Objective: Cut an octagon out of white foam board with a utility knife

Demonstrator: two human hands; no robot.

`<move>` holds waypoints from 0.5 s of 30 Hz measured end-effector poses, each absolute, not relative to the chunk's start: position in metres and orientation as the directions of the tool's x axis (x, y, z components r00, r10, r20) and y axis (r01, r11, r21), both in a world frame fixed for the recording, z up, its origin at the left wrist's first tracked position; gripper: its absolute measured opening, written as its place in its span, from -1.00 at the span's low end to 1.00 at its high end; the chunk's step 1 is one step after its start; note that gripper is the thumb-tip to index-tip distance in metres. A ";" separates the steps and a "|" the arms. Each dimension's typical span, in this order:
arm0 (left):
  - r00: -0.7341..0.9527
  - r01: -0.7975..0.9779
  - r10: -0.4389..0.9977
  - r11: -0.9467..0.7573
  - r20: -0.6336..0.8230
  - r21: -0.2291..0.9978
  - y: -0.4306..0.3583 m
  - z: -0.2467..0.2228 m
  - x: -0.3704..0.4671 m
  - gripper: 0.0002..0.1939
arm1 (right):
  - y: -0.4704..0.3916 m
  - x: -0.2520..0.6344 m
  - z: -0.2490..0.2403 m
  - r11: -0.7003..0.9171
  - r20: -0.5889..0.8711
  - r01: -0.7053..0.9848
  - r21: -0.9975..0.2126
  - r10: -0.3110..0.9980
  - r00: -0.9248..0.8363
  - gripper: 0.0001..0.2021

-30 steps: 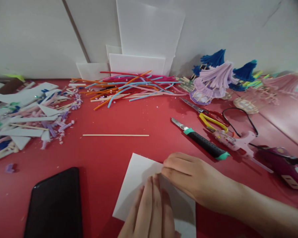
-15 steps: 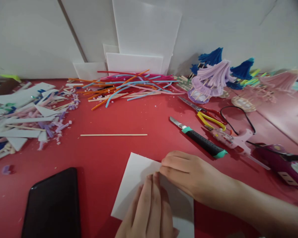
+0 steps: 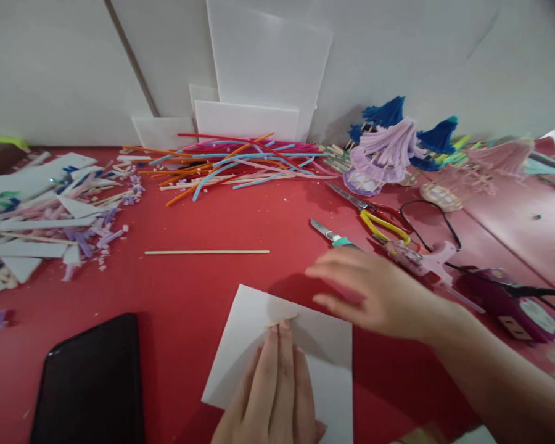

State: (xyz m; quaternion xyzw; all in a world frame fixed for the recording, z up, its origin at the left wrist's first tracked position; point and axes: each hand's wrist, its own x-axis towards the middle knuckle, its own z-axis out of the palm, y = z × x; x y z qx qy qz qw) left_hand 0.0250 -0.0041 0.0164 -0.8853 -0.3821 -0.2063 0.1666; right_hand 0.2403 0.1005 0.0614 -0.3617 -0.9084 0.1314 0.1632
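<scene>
My left hand (image 3: 272, 388) lies over a white foam board (image 3: 226, 345), fingers together, the tips pressing on a short piece of wooden stick (image 3: 292, 318). Part of that stick is hidden under the fingertips. My right hand (image 3: 365, 290) hovers to the right of the board with its fingers apart, slightly blurred and holding nothing visible. It covers most of the handle of a craft knife (image 3: 325, 230); the blade points up and left. A longer wooden stick (image 3: 208, 251) lies flat beyond the board.
A black phone (image 3: 90, 382) lies at left. Behind it spreads a heap of scraps (image 3: 50, 216). Coloured pipe cleaners (image 3: 240, 160) lie along the wall. At right are scissors (image 3: 351, 196), yellow-handled pliers (image 3: 383, 225), a pink glue gun (image 3: 425, 262), a purple power strip (image 3: 504, 308) and small umbrella-topped crafts (image 3: 383, 148).
My right hand has left the board and moved up and right over the knife, its fingers opening. The left hand stays on the board, and more of the short stick shows.
</scene>
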 end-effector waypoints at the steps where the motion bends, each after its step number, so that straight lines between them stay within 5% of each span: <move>1: 0.621 0.747 0.611 -0.651 0.491 -0.134 -0.005 0.016 0.025 -0.62 | 0.107 0.250 0.062 0.593 0.188 0.739 -0.320 0.804 -0.564 -0.75; 4: 0.614 0.753 0.622 -0.647 0.485 -0.124 -0.006 0.015 0.024 -0.61 | 0.124 0.274 0.055 0.355 0.152 0.914 -0.198 0.932 -0.329 -0.54; 10: 0.621 0.748 0.606 -0.646 0.497 -0.148 -0.006 0.012 0.025 -0.59 | 0.127 0.282 0.047 0.448 0.061 0.881 -0.154 0.894 -0.444 -0.66; 15: 0.640 0.741 0.608 -0.650 0.470 -0.167 -0.007 0.010 0.026 -0.61 | 0.111 0.262 0.075 0.569 0.040 0.725 -0.387 0.796 -0.604 -0.61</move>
